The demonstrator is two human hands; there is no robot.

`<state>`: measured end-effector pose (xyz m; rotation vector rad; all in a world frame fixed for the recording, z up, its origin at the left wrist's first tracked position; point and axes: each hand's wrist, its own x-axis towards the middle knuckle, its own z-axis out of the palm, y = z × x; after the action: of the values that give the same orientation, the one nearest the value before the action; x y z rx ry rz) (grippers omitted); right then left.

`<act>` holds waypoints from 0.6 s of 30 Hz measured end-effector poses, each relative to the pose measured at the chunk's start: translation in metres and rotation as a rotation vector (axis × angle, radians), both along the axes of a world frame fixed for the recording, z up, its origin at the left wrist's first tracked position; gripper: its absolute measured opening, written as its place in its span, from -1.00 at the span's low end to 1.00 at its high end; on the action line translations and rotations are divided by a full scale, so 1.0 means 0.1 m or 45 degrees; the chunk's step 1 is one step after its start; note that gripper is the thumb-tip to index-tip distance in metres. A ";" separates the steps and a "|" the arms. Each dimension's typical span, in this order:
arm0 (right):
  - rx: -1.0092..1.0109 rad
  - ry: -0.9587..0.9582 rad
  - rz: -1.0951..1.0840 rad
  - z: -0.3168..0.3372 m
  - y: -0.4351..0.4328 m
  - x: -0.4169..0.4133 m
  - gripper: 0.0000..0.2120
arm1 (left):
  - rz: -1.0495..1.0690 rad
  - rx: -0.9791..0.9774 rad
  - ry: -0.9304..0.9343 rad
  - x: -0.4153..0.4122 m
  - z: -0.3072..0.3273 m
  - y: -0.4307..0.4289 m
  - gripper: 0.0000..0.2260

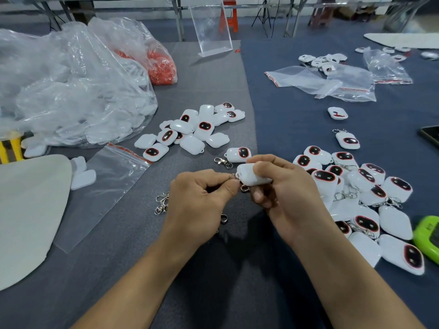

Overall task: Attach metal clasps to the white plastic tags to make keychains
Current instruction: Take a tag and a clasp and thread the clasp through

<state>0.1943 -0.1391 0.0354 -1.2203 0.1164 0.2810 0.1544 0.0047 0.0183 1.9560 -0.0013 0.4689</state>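
Observation:
My right hand [282, 193] grips a white plastic tag [249, 178] above the grey table mat. My left hand [199, 200] pinches a metal clasp [238, 182] right at the tag's left end; the clasp is mostly hidden by my fingers. A pile of white tags without clasps [192, 129] lies beyond my hands. One tag with a clasp beside it [237, 155] lies just behind them. Loose clasps [161, 203] sit left of my left hand. Tags with clasps on them [361, 193] are heaped to the right.
Large clear bags of white parts [71, 86] and an orange-filled bag [161, 65] stand at the left. Zip bags [332, 81] lie at the back right. A green device [427, 236] and a phone [431, 136] sit at the right edge. A clear acrylic stand [211, 27] is behind.

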 end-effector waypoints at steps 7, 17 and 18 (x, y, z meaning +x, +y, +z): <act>-0.500 -0.585 -0.075 -0.06 0.03 -0.07 -0.85 | -0.021 0.989 -0.269 -0.01 0.01 0.07 -0.82; 0.076 0.031 0.057 0.02 -0.02 -0.01 -0.75 | -0.237 -0.200 0.164 0.03 0.00 0.03 -0.91; 0.104 0.055 0.066 0.02 -0.02 -0.01 -0.75 | -0.268 -0.225 0.162 0.03 0.00 0.04 -0.91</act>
<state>0.1934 -0.1412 0.0377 -1.1380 0.1099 0.3547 0.1576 0.0087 0.0187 1.7858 -0.0813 0.1984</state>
